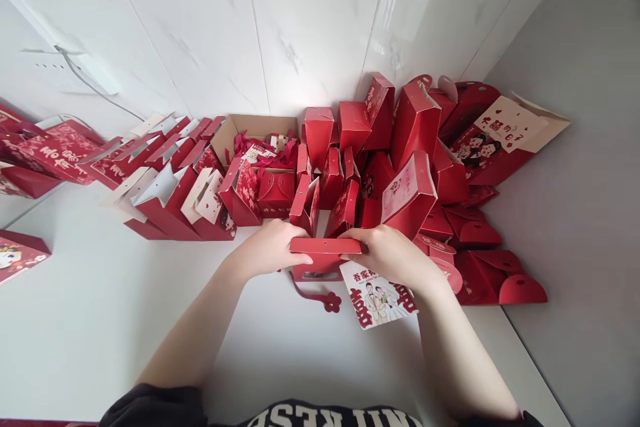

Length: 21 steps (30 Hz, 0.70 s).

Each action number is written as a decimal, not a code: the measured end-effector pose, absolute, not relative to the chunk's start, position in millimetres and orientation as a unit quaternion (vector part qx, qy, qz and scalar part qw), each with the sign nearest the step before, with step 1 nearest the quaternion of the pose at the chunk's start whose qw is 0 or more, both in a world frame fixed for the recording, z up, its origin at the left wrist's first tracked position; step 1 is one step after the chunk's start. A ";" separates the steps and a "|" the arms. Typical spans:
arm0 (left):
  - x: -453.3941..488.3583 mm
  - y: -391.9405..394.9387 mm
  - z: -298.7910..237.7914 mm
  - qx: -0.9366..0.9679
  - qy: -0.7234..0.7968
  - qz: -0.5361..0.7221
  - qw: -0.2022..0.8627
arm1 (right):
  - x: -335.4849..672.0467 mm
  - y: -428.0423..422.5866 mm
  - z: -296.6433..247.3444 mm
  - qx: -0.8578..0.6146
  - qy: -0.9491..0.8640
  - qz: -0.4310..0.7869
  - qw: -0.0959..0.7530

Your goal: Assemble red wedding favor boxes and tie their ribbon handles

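Observation:
A red paper gift box (325, 246) with a folded-over top is held between both hands, above the near edge of the crowd of boxes. My left hand (273, 248) closes on its left end, thumb on the near side. On the right end, my right hand (383, 250) grips it the same way. Beneath the right hand shows a white card (377, 303) printted with a couple and red characters. A red strap with a flower-shaped end (332, 302) lies just below the box. Fingers behind the box are hidden.
Red and white gift bags (165, 197) stand in rows to the left. An open cardboard box (225, 140) with red ribbons sits at the back. Taller red boxes (415, 123) crowd the right, near the grey side panel (575, 213). A tiled wall (315, 27) closes the back.

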<state>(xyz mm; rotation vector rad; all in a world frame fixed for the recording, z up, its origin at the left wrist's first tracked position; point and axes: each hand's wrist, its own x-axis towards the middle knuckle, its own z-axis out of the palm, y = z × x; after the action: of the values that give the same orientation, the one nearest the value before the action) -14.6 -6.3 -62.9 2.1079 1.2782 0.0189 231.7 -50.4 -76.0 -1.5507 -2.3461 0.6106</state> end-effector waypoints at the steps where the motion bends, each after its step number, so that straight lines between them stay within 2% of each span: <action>1: -14.5 -6.9 -62.9 0.808 0.488 0.005 0.330 | 230.6 -50.1 -76.5 -0.530 -0.810 0.215 0.131; 9: -28.5 -15.8 -59.1 0.779 0.554 0.062 0.287 | 222.7 -45.4 -84.4 -0.542 -0.809 0.184 0.133; 14: -36.4 -9.2 -70.3 0.758 0.546 0.006 0.356 | 220.9 -43.7 -87.3 -0.550 -0.799 0.201 0.137; 21: -32.1 -0.7 -90.7 0.759 0.516 -0.048 0.394 | 219.2 -40.2 -90.0 -0.546 -0.799 0.217 0.130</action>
<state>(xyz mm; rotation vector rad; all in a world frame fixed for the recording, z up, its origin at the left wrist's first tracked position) -32.1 -0.7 -90.7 1.9261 1.3086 -0.1221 219.2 -40.2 -90.0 -1.5860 -2.3201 0.6298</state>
